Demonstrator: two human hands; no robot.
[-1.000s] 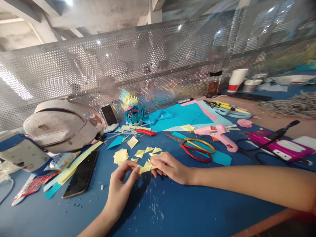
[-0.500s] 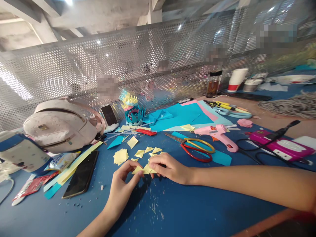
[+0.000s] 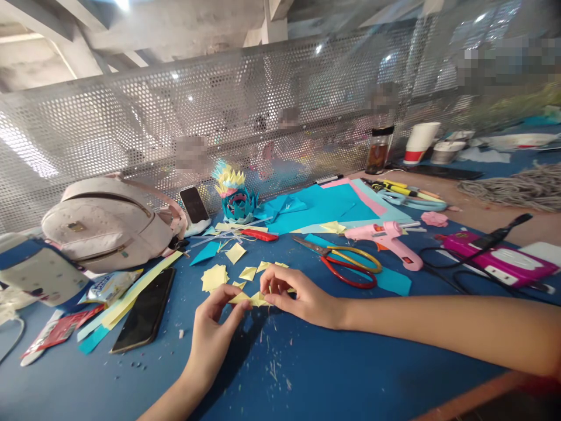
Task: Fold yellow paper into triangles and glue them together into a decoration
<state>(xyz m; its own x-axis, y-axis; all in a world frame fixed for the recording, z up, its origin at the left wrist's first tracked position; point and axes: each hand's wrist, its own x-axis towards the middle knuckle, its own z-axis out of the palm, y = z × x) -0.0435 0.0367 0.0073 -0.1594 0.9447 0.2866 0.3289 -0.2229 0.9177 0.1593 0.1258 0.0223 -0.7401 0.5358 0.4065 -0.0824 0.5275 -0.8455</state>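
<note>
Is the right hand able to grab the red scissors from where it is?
Probably yes: the scissors lie uncovered just beyond the right hand, though its fingers pinch yellow paper.

Both hands meet over the blue counter: the left hand and right hand pinch a folded yellow paper piece between their fingers. Loose yellow paper squares lie just beyond, red-handled scissors and a pink glue gun farther right.
</note>
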